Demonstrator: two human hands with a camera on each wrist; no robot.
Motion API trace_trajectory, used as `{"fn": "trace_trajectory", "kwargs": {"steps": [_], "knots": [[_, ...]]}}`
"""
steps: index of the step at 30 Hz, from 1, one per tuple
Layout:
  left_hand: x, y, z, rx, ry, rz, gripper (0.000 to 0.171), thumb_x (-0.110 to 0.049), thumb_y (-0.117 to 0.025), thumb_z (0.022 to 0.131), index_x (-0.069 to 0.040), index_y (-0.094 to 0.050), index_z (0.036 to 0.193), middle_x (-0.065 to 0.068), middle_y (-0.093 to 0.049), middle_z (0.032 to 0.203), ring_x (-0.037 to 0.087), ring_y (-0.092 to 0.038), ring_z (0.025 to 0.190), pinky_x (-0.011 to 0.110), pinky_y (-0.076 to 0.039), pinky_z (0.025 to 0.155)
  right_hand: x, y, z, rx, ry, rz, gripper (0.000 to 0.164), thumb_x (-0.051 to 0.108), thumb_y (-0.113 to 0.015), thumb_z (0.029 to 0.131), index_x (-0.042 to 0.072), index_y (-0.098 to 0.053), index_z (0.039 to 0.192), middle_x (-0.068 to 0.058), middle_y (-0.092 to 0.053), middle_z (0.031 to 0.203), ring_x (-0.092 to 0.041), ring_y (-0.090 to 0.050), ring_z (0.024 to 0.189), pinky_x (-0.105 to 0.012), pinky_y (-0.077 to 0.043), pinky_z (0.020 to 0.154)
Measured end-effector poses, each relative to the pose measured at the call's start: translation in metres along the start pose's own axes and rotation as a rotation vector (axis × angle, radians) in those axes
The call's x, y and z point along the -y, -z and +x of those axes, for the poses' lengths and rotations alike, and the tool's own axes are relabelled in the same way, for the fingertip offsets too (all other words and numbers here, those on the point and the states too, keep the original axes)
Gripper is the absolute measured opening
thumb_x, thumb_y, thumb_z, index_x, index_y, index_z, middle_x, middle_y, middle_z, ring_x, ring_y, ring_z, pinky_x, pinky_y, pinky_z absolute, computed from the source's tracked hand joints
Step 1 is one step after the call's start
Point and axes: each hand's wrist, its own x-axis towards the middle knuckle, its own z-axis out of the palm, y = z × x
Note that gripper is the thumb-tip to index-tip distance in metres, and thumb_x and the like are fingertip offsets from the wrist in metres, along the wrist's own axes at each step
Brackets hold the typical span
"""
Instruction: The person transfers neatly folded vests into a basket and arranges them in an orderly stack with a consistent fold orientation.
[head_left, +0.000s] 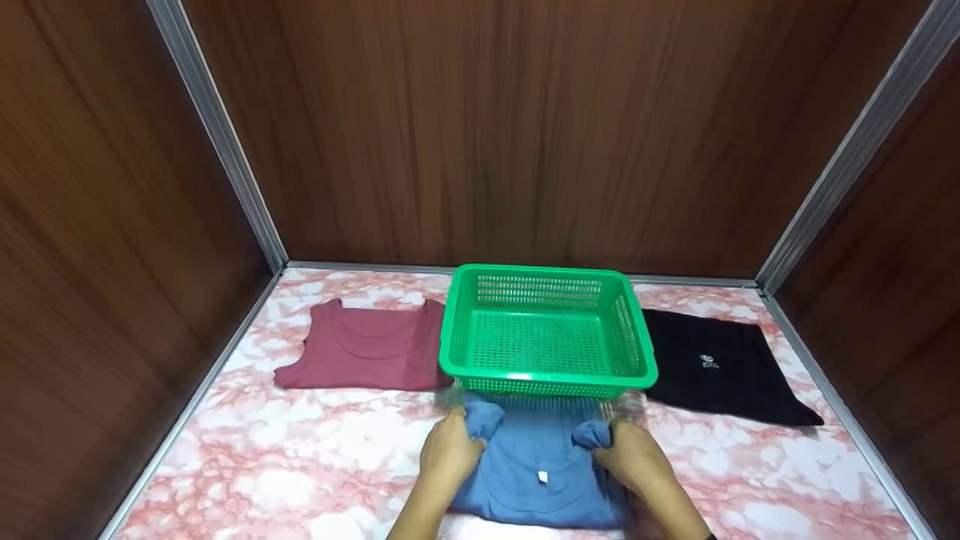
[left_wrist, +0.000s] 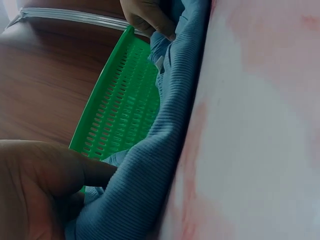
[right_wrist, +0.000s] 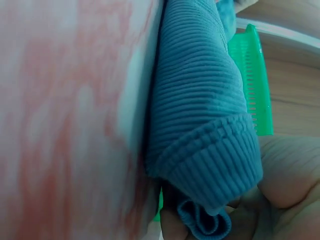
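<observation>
A blue ribbed shirt with a small white label lies folded at the near side of the table, in front of the green basket. My left hand grips its left side, where the cloth bunches up at the fingers. On the other side my right hand holds a bunched part of the same shirt. In the left wrist view the thumb presses against the ribbed cloth. The right wrist view shows a rolled hem with fingers curled beneath it.
A green plastic basket stands at the table's centre. To its left lies a maroon sleeveless top, to its right a folded black garment with a small white print. Brown wood-look panels enclose the pink-and-white marbled table.
</observation>
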Motion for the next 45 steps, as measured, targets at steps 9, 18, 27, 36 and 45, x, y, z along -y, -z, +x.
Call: {"fn": "trace_trajectory", "kwargs": {"steps": [9, 18, 27, 36, 45], "knots": [[0.002, 0.004, 0.0, 0.044, 0.028, -0.029, 0.068, -0.015, -0.083, 0.069, 0.01, -0.053, 0.125, 0.025, -0.065, 0.112, 0.041, -0.061, 0.107, 0.049, -0.048, 0.092, 0.002, -0.001, 0.0, 0.007, 0.02, 0.041, 0.03, 0.024, -0.079, 0.071, 0.001, -0.066, 0.086, -0.011, -0.067, 0.082, -0.028, -0.062, 0.078, -0.05, -0.048, 0.073], [0.004, 0.005, 0.0, 0.056, 0.004, -0.057, 0.057, -0.009, -0.081, 0.068, 0.0, -0.063, 0.121, 0.02, -0.066, 0.117, 0.04, -0.061, 0.11, 0.05, -0.047, 0.093, 0.004, -0.003, -0.002, 0.008, 0.021, 0.076, 0.027, 0.019, -0.077, 0.067, 0.003, -0.064, 0.084, -0.011, -0.067, 0.084, -0.027, -0.061, 0.081, -0.048, -0.048, 0.075], [0.003, 0.009, -0.003, 0.041, -0.01, -0.048, 0.059, -0.011, -0.081, 0.066, 0.001, -0.062, 0.121, 0.021, -0.067, 0.115, 0.041, -0.061, 0.108, 0.051, -0.047, 0.092, 0.0, -0.003, -0.003, 0.018, 0.025, 0.097, 0.037, 0.02, -0.08, 0.068, -0.002, -0.062, 0.092, -0.016, -0.067, 0.089, -0.033, -0.063, 0.089, -0.051, -0.048, 0.08], [0.008, 0.011, 0.001, 0.057, 0.01, -0.066, 0.05, -0.012, -0.085, 0.063, 0.007, -0.064, 0.103, 0.023, -0.069, 0.096, 0.04, -0.065, 0.095, 0.05, -0.05, 0.085, -0.003, 0.001, -0.004, 0.023, -0.009, 0.183, 0.048, 0.023, -0.082, 0.068, -0.007, -0.063, 0.1, -0.02, -0.068, 0.096, -0.036, -0.063, 0.095, -0.053, -0.048, 0.084], [0.013, 0.015, 0.003, 0.133, 0.029, -0.088, 0.064, -0.015, -0.085, 0.066, 0.011, -0.06, 0.119, 0.028, -0.064, 0.116, 0.044, -0.058, 0.113, 0.05, -0.045, 0.098, -0.007, 0.0, -0.006, 0.051, -0.03, 0.223, 0.046, 0.021, -0.082, 0.07, -0.007, -0.062, 0.1, -0.016, -0.068, 0.094, -0.034, -0.063, 0.094, -0.051, -0.049, 0.083]]}}
